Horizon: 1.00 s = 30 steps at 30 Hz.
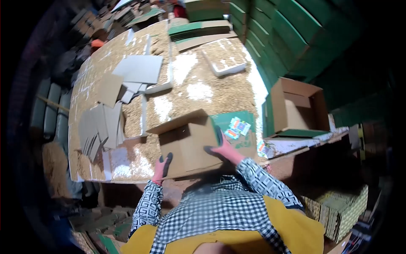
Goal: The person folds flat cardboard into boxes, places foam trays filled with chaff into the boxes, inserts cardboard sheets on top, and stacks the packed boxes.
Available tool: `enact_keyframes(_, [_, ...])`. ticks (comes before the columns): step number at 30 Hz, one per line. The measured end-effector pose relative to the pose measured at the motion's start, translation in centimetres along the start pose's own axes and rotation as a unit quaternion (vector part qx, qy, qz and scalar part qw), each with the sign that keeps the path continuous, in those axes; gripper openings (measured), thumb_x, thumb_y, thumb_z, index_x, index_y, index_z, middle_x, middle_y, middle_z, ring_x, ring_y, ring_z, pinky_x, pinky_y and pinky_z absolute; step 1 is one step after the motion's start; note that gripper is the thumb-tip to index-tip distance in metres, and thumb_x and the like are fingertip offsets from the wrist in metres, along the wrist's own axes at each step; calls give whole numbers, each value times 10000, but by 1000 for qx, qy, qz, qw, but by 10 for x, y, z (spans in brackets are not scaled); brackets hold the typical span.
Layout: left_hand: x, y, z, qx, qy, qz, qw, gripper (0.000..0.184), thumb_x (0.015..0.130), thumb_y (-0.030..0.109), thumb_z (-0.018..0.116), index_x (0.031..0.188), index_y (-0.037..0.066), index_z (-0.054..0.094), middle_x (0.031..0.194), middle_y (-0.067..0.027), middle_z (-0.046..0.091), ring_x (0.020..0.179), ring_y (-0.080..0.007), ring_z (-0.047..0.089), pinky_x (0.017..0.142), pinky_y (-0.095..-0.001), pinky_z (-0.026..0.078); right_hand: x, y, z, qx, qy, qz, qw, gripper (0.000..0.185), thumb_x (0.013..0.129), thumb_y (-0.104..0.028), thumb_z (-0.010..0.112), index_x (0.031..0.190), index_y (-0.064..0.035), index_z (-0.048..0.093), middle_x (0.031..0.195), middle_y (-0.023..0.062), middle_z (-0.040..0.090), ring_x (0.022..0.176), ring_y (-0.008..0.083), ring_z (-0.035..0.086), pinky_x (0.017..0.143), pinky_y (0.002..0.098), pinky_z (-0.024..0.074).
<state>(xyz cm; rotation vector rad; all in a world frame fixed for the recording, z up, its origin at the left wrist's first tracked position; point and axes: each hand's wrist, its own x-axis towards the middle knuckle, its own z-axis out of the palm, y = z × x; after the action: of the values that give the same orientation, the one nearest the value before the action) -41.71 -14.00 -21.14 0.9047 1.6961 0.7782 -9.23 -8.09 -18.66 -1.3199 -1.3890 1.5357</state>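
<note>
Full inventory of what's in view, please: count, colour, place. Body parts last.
Near open box: 1, brown, between the hands
Green cardboard: 1, beside the near box
Packets: several, white/blue/orange, mostly on the green cardboard
Right-side open box: 1, brown and green, table's right edge
Loose sheets: several, pale grey and brown, table left
Table: 1, tan and white surface, centre
Flat cardboard: stacked, green/brown, far edge
Large boxes: many, green, upper right
Woven-looking stack: 1, yellowish, lower right
Background clutter: too blurred to count
Left hand, right hand: 1 each, pink/dark gloves, at the near box
</note>
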Motion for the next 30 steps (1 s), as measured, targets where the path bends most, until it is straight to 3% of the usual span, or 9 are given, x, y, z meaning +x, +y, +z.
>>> enact_keyframes(3, [-5,34,5,42,-17,25,999,453,883,380,669,1095,-20,652,978,-22,655,868,-82,560,773,-248,464,7,-26,-24,136,-26,212,967,974,703,-166,807,1452,20,214,1352,175,456,1178,214,503,969,306,431])
enact_keyframes(8, [-8,98,8,1,-66,89,994,400,922,336,614,1136,-1,632,1014,-60,654,920,-134,600,815,-280,486,-22,-48,-42,196,122,-13,973,919,668,-142,824,1421,11,321,1356,175,462,1235,229,463,1032,338,376])
enact_keyframes(11, [-30,192,55,-334,-144,37,931,381,950,266,567,1238,16,565,1078,-93,640,959,-154,605,833,-297,499,-85,-166,-136,239,158,6,958,646,727,-102,735,1307,37,486,1205,138,604,1117,211,561,1021,331,394])
enact_keyframes(14, [-25,248,157,-136,-255,194,937,480,938,285,563,1321,5,488,1252,-116,573,1072,-202,577,936,-321,457,-150,-194,-240,-38,282,-222,932,501,786,-109,668,1257,13,552,1229,139,596,1118,207,566,1020,337,402])
enact_keyframes(17, [-33,254,274,170,-325,397,841,663,873,428,607,1368,20,439,1394,-218,437,1312,-311,405,1104,-376,308,-197,-188,-332,-309,355,-304,828,378,844,-115,601,1207,-10,618,1253,140,588,1119,203,572,1020,344,410])
enact_keyframes(20, [-49,205,357,425,-243,507,709,640,828,391,639,1342,61,448,1423,-192,379,1322,-387,346,1112,-464,285,-207,-159,-390,-108,367,-145,913,381,860,-139,597,1220,-18,611,1270,135,578,1138,203,561,1029,340,400])
enact_keyframes(22, [-51,185,365,398,-205,533,718,620,818,335,652,1339,74,441,1405,-184,381,1313,-393,335,1102,-475,293,-204,-127,-427,33,355,-23,934,383,870,-156,594,1229,-23,607,1280,132,571,1150,203,554,1036,338,394])
enact_keyframes(25, [-44,172,363,374,-218,540,722,577,817,281,652,1315,68,455,1390,-196,387,1306,-375,342,1094,-455,300,-182,-73,-473,-176,191,-45,965,441,964,-198,444,1368,-20,461,1336,139,532,1239,246,503,1073,340,374])
enact_keyframes(30, [-35,167,340,305,-306,439,787,557,872,292,620,1333,33,444,1438,-226,357,1283,-389,394,1069,-422,348,-134,-4,-487,44,382,-14,923,461,972,-248,455,1368,-13,454,1356,126,508,1253,233,477,1072,347,367])
